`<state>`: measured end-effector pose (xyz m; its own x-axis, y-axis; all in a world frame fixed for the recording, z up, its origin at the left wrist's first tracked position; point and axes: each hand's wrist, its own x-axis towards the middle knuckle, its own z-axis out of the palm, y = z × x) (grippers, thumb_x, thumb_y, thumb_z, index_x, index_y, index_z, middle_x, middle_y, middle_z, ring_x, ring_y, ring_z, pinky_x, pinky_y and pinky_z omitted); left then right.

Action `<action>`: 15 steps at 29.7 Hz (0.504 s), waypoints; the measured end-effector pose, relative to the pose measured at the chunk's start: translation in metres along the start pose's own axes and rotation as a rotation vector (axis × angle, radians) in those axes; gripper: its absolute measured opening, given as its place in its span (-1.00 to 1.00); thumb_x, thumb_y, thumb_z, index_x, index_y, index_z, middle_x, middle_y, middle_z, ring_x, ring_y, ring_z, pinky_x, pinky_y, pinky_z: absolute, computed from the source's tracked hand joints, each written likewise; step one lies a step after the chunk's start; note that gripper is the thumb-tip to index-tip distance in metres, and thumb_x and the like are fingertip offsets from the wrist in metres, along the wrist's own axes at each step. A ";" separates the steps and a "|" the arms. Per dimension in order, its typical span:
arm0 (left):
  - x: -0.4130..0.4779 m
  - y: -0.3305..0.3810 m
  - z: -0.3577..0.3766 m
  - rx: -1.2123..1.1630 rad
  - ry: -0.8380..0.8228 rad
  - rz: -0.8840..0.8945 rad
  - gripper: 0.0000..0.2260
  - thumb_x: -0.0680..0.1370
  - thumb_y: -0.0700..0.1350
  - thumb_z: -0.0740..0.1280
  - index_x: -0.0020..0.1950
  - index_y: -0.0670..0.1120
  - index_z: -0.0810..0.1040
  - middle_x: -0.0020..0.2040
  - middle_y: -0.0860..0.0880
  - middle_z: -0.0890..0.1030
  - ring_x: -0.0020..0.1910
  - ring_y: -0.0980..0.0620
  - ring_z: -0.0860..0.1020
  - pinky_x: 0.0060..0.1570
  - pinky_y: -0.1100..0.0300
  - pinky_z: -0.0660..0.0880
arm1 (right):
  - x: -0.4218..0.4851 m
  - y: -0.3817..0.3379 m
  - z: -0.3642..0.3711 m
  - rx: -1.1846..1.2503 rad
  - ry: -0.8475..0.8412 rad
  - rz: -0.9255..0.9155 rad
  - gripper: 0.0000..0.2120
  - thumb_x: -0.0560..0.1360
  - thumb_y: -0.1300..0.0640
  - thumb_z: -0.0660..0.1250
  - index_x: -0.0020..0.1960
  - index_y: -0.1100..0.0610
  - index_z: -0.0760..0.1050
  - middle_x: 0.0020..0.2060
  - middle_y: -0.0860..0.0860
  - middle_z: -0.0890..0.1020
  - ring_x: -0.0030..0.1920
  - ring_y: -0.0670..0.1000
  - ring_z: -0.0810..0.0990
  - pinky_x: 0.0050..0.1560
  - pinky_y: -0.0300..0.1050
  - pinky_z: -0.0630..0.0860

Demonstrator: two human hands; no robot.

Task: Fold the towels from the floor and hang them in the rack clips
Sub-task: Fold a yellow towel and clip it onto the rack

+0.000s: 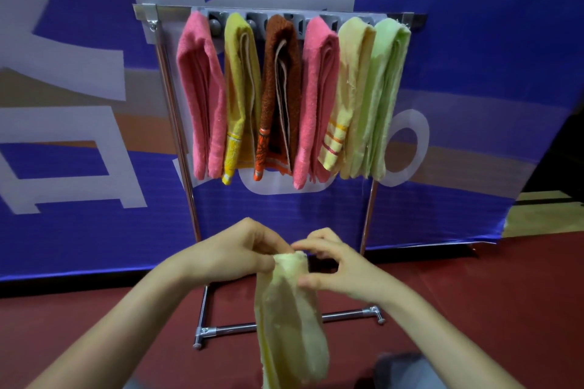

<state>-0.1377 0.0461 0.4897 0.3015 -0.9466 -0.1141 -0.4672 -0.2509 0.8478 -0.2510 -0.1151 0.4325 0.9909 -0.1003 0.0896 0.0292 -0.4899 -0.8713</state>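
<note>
Pale-yellow terry towel (289, 319): folded into a narrow strip; held in the air, low in front of the rack and above the dark red floor (474, 294); not yet in any clip.
Long axis: runs nearly vertical, leaning slightly; points with the folded top end up toward the rack; hangs with the loose end downward, past the lower edge of the view.
Left hand (234, 251): pinches the top end of the strip from its left side, with fingers curled close together.
Right hand (335, 268): pinches the same top end from the right side between forefinger and thumb; presses the thumb on the edge of the cloth; keeps the other fingers loosely bent.
Chrome tube rack (177, 123): stands on the floor before a blue printed banner (94, 230); carries a grey plastic clip strip (205, 14) along the top bar.
Done: six folded towels hung side by side in the strip, namely pink towel (200, 88), mustard-yellow towel (241, 82), brown towel (279, 82), second pink towel (319, 98), cream striped towel (347, 88), light green towel (384, 88).
Left to do: probably only to finish this fold and to hang this strip; no other towel seen on the floor.
Free clip: cannot tell surely; grey round knobs seen between the first three towels, perhaps unused.
Stage: judged close to the end.
</note>
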 end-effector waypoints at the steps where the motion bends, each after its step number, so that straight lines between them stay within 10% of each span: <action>1: -0.001 0.000 0.000 0.006 -0.019 0.002 -0.65 0.40 -0.47 0.19 -0.01 -0.16 0.64 -0.13 -0.04 0.70 -0.12 0.13 0.65 -0.15 0.37 0.50 | 0.001 0.002 -0.001 -0.042 -0.071 0.023 -0.63 0.30 0.00 0.47 -0.05 -0.35 0.41 0.06 -0.23 0.33 0.21 -0.19 0.31 0.26 -0.33 0.19; 5: -0.005 0.006 -0.002 0.044 -0.054 -0.005 -0.64 0.40 -0.49 0.17 -0.03 -0.17 0.64 -0.24 0.05 0.68 -0.21 0.21 0.63 -0.22 0.42 0.48 | 0.003 0.009 -0.003 -0.132 -0.193 0.051 -0.78 0.26 -0.08 0.47 -0.25 -0.30 0.43 0.15 -0.34 0.25 0.32 -0.20 0.17 0.28 -0.33 0.13; 9: -0.011 0.007 -0.008 0.188 -0.014 -0.024 -0.66 0.41 -0.44 0.18 0.01 -0.16 0.63 -0.10 0.02 0.67 -0.11 0.21 0.62 -0.15 0.41 0.49 | -0.003 0.021 -0.003 -0.027 -0.187 0.050 -0.81 0.35 0.12 0.46 -0.31 -0.12 0.51 -0.13 -0.12 0.55 -0.10 -0.25 0.49 0.01 -0.36 0.39; 15: -0.006 -0.012 0.002 0.749 -0.001 -0.109 -0.81 0.46 -0.29 0.16 -0.04 -0.23 0.55 -0.19 -0.15 0.56 -0.30 0.06 0.38 -0.26 0.22 0.35 | -0.007 0.024 -0.009 0.014 0.135 0.123 -0.81 0.34 0.20 0.46 -0.38 0.00 0.54 -0.49 -0.13 0.52 -0.42 -0.24 0.42 -0.34 -0.34 0.34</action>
<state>-0.1350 0.0546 0.4790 0.3772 -0.9089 -0.1779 -0.8751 -0.4126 0.2529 -0.2585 -0.1339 0.4156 0.9605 -0.2746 0.0454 -0.0881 -0.4547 -0.8863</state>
